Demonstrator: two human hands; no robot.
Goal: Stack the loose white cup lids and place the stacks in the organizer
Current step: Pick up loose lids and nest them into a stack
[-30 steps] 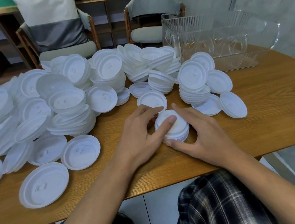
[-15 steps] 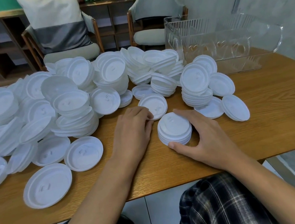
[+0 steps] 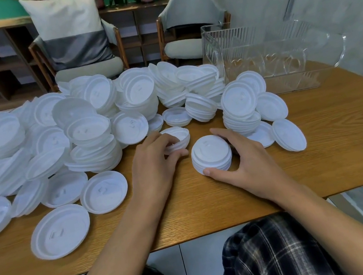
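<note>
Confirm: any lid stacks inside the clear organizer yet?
No, the clear organizer shows no white lids inside, and the right hand grips a small stack that sits on the table.

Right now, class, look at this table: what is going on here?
A person at the wooden table is stacking white cup lids. The right hand grips a small stack near the front, and the left hand pinches a single lid just beside it. A big loose pile lies beyond and left. The clear organizer at the far right holds no stacks yet.
</note>
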